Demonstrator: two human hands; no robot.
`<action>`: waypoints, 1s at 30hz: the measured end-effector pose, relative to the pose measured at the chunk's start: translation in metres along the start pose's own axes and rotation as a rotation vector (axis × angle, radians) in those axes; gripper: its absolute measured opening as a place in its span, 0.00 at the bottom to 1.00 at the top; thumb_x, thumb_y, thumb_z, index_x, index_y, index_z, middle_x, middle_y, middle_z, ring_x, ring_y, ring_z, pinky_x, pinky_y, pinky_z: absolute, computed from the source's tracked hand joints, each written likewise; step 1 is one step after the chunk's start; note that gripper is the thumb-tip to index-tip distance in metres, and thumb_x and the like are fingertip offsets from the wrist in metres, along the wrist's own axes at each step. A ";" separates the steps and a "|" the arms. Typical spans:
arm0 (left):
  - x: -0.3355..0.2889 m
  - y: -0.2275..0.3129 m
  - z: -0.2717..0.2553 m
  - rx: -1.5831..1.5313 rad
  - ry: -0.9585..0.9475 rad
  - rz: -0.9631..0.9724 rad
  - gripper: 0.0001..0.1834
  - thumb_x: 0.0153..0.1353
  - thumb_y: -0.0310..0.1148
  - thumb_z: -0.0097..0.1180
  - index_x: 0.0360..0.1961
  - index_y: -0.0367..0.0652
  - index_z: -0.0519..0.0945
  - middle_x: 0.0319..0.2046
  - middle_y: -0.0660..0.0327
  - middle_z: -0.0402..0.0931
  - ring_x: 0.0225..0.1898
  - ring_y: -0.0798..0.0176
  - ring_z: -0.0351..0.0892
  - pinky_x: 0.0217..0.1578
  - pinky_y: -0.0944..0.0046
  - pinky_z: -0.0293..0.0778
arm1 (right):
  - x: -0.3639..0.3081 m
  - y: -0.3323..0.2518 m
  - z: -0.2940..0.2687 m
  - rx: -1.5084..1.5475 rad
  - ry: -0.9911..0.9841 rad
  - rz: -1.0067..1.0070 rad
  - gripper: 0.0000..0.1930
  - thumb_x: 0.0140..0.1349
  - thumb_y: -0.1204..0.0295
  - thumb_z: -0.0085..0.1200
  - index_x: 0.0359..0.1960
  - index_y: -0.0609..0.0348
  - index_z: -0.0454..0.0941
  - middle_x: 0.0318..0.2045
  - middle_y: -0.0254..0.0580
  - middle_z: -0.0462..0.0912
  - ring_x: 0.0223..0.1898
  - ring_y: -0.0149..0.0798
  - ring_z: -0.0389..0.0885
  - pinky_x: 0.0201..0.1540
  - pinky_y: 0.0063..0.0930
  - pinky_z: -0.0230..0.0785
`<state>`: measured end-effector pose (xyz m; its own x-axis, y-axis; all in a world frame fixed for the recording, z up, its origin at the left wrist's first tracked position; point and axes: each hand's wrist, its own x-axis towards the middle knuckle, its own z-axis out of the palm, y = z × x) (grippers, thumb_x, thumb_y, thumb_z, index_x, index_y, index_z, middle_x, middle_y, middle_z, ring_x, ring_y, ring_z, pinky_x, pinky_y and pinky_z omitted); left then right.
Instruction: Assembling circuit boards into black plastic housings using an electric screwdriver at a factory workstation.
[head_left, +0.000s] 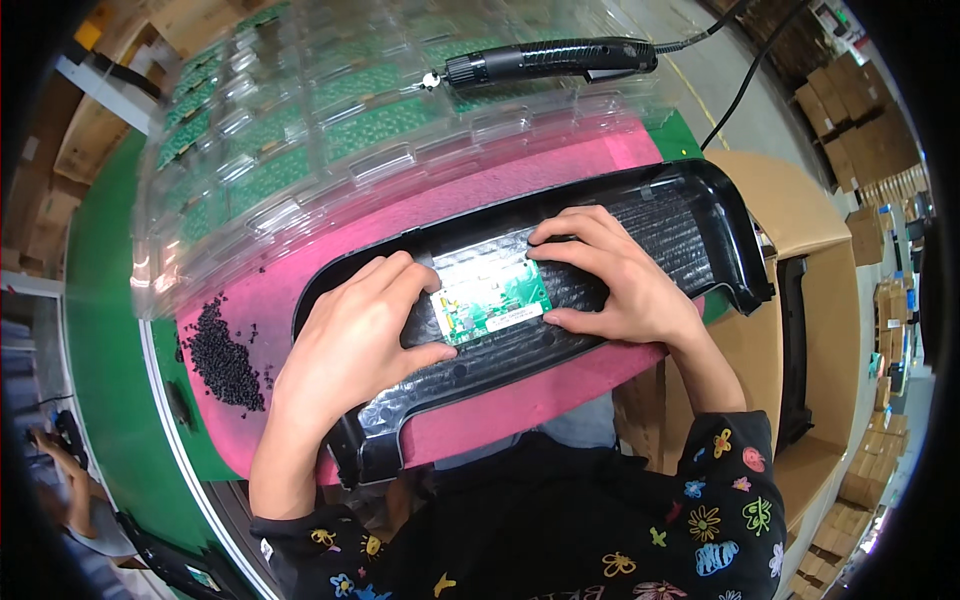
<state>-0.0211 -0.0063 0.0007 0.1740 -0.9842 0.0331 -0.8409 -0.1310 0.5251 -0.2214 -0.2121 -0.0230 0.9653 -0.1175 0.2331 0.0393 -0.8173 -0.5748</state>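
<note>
A green circuit board lies inside a long black plastic housing, with bright glare over its far part. My left hand grips the board's left edge, thumb near the close corner and fingers curled at the far one. On the other side, my right hand holds the right edge between thumb and fingers. Under the board, the contact with the housing floor is hidden. The housing rests tilted across a pink mat, its right end farther away than its left.
A heap of small black screws sits on the mat's left. Beyond the housing, clear plastic trays hold green boards, with a black electric screwdriver on top. An open cardboard box stands at the right. Another person's arm shows far left.
</note>
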 end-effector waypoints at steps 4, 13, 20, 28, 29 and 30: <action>-0.004 0.000 -0.003 0.008 -0.009 -0.032 0.29 0.40 0.36 0.76 0.44 0.41 0.76 0.35 0.57 0.74 0.40 0.52 0.78 0.40 0.55 0.75 | 0.001 -0.001 -0.009 0.090 0.099 0.026 0.35 0.42 0.69 0.71 0.56 0.60 0.73 0.54 0.43 0.75 0.58 0.46 0.69 0.64 0.41 0.60; 0.000 0.002 -0.005 -0.018 -0.023 0.001 0.30 0.51 0.49 0.68 0.45 0.37 0.75 0.38 0.53 0.75 0.44 0.47 0.79 0.41 0.51 0.77 | 0.096 0.014 -0.057 0.042 0.344 0.457 0.36 0.65 0.58 0.55 0.70 0.59 0.53 0.24 0.42 0.79 0.26 0.38 0.79 0.36 0.32 0.72; -0.001 -0.007 0.005 -0.055 0.130 -0.012 0.20 0.57 0.42 0.66 0.43 0.38 0.79 0.32 0.53 0.77 0.33 0.50 0.79 0.36 0.55 0.75 | 0.140 0.021 -0.055 0.088 0.273 0.613 0.23 0.69 0.53 0.52 0.54 0.59 0.74 0.19 0.40 0.79 0.15 0.29 0.75 0.19 0.23 0.66; -0.003 -0.006 -0.005 0.081 0.105 0.092 0.14 0.62 0.40 0.59 0.42 0.39 0.80 0.37 0.55 0.79 0.38 0.46 0.81 0.37 0.52 0.78 | 0.099 -0.054 -0.031 0.811 0.747 -0.145 0.24 0.67 0.74 0.50 0.63 0.63 0.57 0.46 0.49 0.73 0.31 0.32 0.78 0.29 0.25 0.77; -0.003 -0.004 -0.006 0.078 0.100 0.087 0.14 0.62 0.40 0.59 0.42 0.39 0.80 0.37 0.55 0.79 0.38 0.46 0.81 0.37 0.52 0.78 | 0.096 -0.062 -0.030 0.748 0.726 -0.116 0.24 0.68 0.73 0.51 0.62 0.65 0.58 0.40 0.45 0.75 0.28 0.30 0.77 0.27 0.25 0.74; -0.003 -0.002 -0.008 -0.024 0.141 0.128 0.14 0.63 0.38 0.58 0.43 0.39 0.80 0.38 0.54 0.79 0.40 0.47 0.81 0.39 0.53 0.78 | 0.092 -0.076 -0.034 0.855 0.610 0.067 0.18 0.70 0.67 0.51 0.56 0.62 0.65 0.28 0.34 0.73 0.24 0.28 0.73 0.28 0.26 0.68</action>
<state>-0.0156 -0.0017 0.0060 0.1383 -0.9658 0.2192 -0.8488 -0.0016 0.5286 -0.1448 -0.1802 0.0688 0.6882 -0.6060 0.3989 0.3885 -0.1565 -0.9080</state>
